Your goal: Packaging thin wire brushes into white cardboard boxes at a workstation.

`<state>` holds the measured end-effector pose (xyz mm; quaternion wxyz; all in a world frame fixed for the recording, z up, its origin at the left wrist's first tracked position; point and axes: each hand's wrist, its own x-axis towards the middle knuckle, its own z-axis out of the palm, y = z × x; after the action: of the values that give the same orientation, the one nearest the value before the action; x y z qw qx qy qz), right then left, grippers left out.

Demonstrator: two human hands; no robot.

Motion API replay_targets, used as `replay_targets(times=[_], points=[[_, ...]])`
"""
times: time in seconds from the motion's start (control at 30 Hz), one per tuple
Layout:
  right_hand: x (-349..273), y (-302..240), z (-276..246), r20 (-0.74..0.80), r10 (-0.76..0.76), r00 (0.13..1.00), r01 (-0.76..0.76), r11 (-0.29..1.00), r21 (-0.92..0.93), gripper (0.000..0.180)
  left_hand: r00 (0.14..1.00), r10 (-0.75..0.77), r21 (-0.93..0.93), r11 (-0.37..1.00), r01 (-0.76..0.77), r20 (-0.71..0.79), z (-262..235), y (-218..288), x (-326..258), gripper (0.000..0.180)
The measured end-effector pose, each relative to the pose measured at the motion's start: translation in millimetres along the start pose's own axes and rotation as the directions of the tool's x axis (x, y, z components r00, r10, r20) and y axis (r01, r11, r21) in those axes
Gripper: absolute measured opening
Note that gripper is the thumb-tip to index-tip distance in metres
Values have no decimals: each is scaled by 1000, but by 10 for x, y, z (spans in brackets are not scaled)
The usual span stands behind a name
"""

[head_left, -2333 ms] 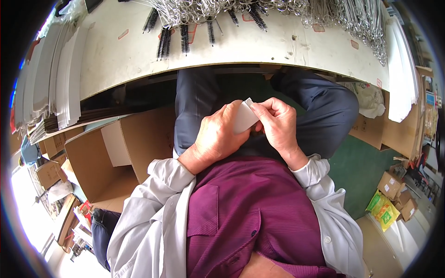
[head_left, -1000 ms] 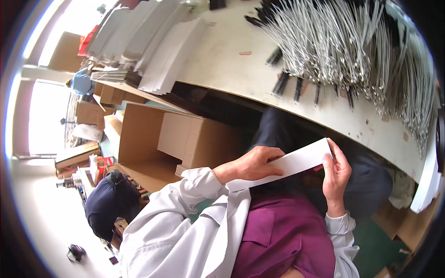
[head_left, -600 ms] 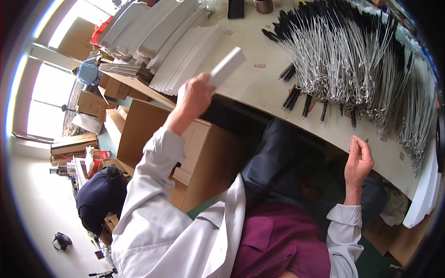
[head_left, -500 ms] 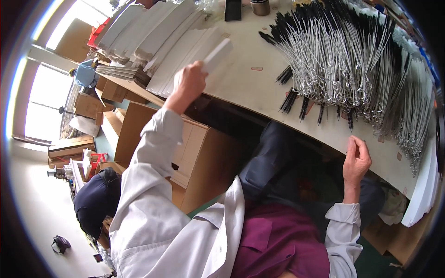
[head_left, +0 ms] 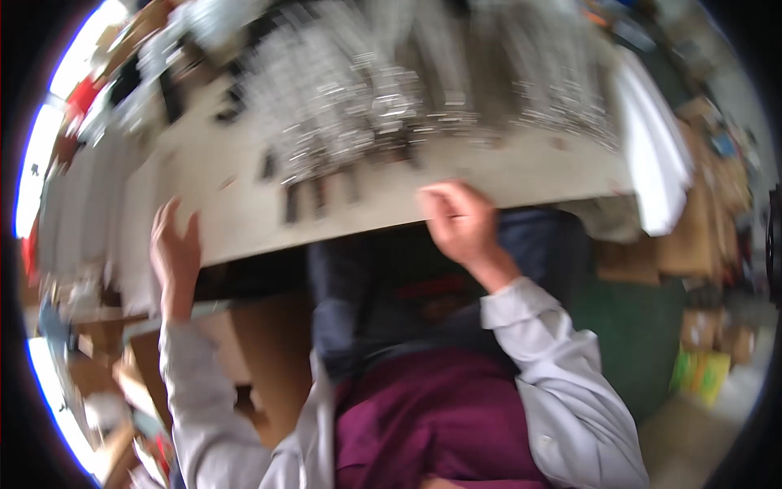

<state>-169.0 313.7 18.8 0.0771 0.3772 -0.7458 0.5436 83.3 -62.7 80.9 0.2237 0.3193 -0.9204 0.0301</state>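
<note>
Your left hand [head_left: 177, 244] is spread, empty; right hand [head_left: 460, 224] curled, too blurry to say more, nearer the brushes [head_left: 391, 94] pointing away ahead.

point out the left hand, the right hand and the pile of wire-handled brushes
Left hand [head_left: 176, 248], head view: middle of the hand.
Right hand [head_left: 462, 222], head view: middle of the hand.
Pile of wire-handled brushes [head_left: 350, 90], head view: blurred metal wires.

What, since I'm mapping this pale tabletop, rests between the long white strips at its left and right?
In the blurred head view, a heap of thin silver wires and narrow dark pieces lie between the left strips and the right strips.
</note>
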Motion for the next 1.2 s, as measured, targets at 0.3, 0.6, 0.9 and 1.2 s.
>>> replay_targets(times=[0.3, 0.6, 0.9, 1.2], points=[[-20, 208, -1475, -281, -6, 960, -77, 956, -283, 11, 991, -72, -459, 888, 12, -114, 984, 498, -221, 30], [-336, 1098, -3318, -297, 182, 937, -317, 89, -944, 66, 990, -114, -478, 876, 62, -80, 1020, 658, -207, 27], [-287, 1247, -3474, -244, 99, 965, -248, 35, -968, 59, 993, -69, -409, 912, 22, -100, 957, 733, -202, 24], [-261, 1025, -3459, -257, 49, 965, -261, 90, -961, 54, 988, -103, -483, 875, 34, -116, 1006, 713, -240, 24]])
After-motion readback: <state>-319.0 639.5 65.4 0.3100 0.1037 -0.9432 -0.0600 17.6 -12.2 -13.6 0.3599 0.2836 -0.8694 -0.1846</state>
